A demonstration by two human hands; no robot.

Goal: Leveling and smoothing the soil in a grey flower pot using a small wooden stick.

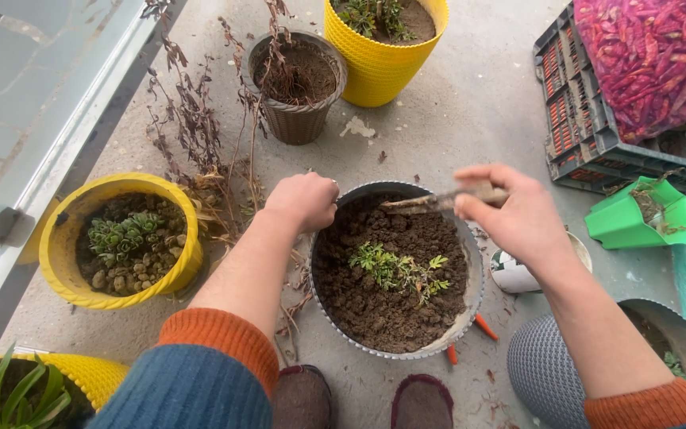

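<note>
Grey pot [470, 238], left hand [305, 199] gripping rim

Grey ribbed pot [470, 318], yellow pots [61, 262], green scoop [621, 222], possibly orange-handled tool [484, 326].
</note>
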